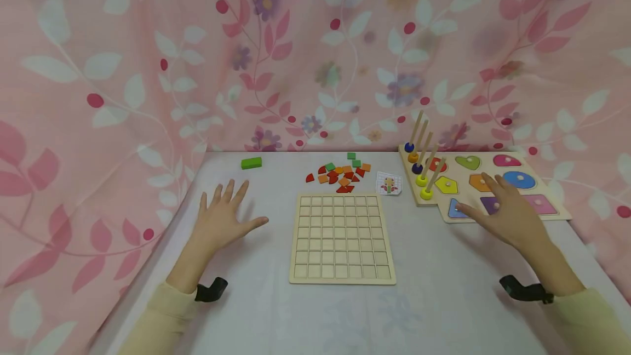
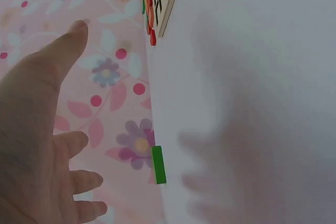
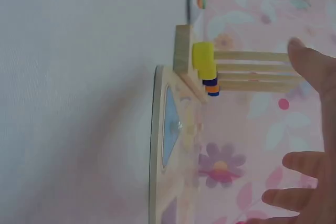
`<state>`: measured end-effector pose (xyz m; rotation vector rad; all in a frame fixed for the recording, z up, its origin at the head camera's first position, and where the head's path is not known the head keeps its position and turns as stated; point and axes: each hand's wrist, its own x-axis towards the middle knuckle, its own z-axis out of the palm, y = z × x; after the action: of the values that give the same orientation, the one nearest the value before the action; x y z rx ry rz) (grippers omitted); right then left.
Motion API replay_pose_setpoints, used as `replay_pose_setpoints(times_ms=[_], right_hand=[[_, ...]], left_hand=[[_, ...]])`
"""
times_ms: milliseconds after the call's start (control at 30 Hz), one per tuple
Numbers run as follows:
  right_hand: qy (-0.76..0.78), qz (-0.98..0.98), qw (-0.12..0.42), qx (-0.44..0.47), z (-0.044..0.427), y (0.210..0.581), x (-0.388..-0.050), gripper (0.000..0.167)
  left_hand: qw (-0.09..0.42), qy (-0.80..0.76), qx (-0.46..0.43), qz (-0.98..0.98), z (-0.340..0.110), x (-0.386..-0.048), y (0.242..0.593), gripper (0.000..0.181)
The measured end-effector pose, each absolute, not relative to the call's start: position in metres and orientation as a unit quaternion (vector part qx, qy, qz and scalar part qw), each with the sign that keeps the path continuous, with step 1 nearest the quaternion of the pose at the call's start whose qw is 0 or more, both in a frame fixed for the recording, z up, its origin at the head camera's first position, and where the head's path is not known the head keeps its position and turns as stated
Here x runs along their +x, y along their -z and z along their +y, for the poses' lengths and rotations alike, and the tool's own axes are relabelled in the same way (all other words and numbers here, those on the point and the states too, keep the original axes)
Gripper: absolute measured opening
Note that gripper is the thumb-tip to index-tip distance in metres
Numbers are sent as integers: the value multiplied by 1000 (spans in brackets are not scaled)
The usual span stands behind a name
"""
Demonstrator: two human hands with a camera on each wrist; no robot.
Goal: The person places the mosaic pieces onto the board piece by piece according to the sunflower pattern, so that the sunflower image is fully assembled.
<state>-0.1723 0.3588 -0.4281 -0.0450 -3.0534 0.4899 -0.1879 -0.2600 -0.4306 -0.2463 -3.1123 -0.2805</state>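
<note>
we're at the table — left grip with fingers spread, holding nothing, near the green block; right grip just as loose and unladen, raised by the puzzle. between them lies the grid, cells unfilled, tiles scattered behind, card beside those. looks like the ready stage — next move probably wants a forward reach, then a fine pinch.

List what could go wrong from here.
The right hand hovers over the pale wooden knobbed shape puzzle; sweeping sideways, it might knock the tall wooden pegs.

The small, flat red, orange and green pieces lie clustered behind the square pale wooden grid board; a careless reach could scatter them.
</note>
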Motion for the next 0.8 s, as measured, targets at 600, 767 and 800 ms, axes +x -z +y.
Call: replay_pose_setpoints(times_ms=[600, 767, 800], right_hand=[[-455, -874, 159, 58, 296, 450, -165, 45], [-467, -871, 127, 81, 277, 451, -175, 42], [-464, -873, 124, 86, 273, 451, -177, 41]], left_hand=[[-3, 302, -88, -949, -213, -147, 465, 107], [-29, 303, -87, -949, -200, -143, 480, 109], [-35, 306, -87, -947, -198, -142, 481, 110]])
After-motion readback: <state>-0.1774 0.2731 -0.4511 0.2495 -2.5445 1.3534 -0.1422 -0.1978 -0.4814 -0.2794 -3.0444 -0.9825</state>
